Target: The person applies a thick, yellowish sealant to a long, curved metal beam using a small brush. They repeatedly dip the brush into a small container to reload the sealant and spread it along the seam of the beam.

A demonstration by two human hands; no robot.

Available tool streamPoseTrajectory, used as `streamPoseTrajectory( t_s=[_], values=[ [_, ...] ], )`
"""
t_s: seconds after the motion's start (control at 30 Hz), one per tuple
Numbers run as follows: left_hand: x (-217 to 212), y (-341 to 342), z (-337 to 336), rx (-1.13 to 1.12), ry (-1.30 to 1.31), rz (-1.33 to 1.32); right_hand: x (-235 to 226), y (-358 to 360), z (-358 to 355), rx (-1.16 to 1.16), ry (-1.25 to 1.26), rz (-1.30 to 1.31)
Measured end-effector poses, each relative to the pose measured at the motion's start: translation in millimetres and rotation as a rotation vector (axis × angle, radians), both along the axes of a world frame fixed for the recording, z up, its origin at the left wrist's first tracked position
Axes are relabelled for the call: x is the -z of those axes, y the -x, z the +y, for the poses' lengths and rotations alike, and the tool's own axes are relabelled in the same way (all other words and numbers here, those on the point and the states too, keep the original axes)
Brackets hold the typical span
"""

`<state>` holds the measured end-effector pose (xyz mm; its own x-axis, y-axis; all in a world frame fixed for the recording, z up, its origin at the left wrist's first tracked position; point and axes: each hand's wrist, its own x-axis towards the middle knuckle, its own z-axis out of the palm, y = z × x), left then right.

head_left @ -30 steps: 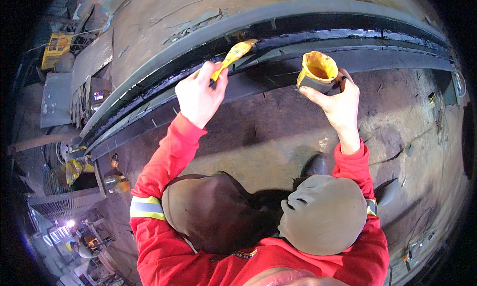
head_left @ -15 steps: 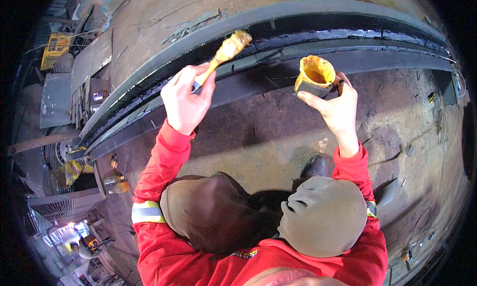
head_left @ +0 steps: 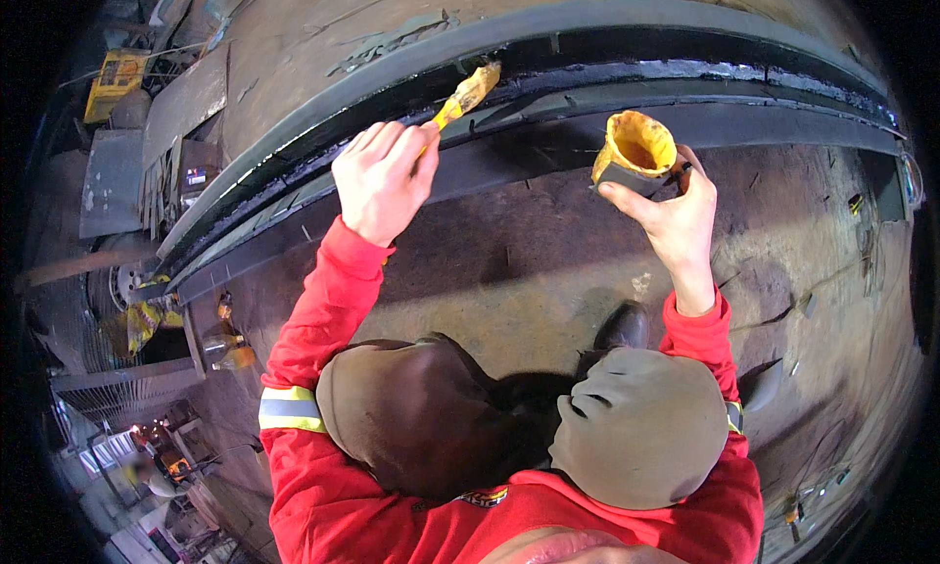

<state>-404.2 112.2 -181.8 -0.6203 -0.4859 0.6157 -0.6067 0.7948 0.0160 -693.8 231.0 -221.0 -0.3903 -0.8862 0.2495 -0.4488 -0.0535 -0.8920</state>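
A paintbrush [head_left: 470,91] with a yellow handle and clogged, yellowish bristles is gripped in my left hand [head_left: 385,177], its fingers wrapped round the handle. The bristles point up and right over the dark channel of a long steel beam [head_left: 578,37]; whether they touch it I cannot tell. My right hand [head_left: 676,211] holds a yellow cup [head_left: 638,138], slightly tilted, with a dark band round its lower part. Its rim is smeared and brownish liquid shows inside. The cup is just on my side of the beam.
The beam curves across in front of my knees [head_left: 636,427]. At the left lie metal sheets [head_left: 116,182], a yellow crate [head_left: 117,84], a wheel [head_left: 119,282] and bottles [head_left: 233,358]. Scrap pieces [head_left: 397,40] lie beyond the beam. A blurred person [head_left: 147,476] is at the lower left.
My left hand has turned over, with its knuckles now upward, and the brush has tilted with it. The cup in my right hand has shifted slightly right.
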Motion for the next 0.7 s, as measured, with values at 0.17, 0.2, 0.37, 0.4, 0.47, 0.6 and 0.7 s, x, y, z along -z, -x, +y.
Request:
streamPoseTrajectory(
  t_s=[0.17, 0.2, 0.37, 0.4, 0.47, 0.6, 0.7],
  values=[
    [-11, -17, 21, -0.232, -0.014, -0.033, 1, 3, 5, 0.012, -0.025, -0.031],
    [-16, -25, 27, -0.243, -0.019, -0.005, 1, 2, 5, 0.013, -0.031, -0.03],
    [-20, -28, 30, -0.196, 0.035, -0.061, 7, -2, 3, 0.003, -0.03, -0.019],
    [-18, -25, 24, -0.188, 0.033, -0.097, 7, -2, 4, -0.003, -0.029, -0.016],
    [-18, -18, 15, -0.164, 0.088, -0.002, 5, -2, 4, -0.008, -0.023, -0.009],
    [-22, -23, 19, -0.129, 0.077, 0.141, 4, 2, 8, 0.015, -0.033, 0.024],
    [-12, -34, 25, -0.14, -0.109, 0.013, 5, 3, 8, 0.021, -0.03, -0.011]
  ],
)
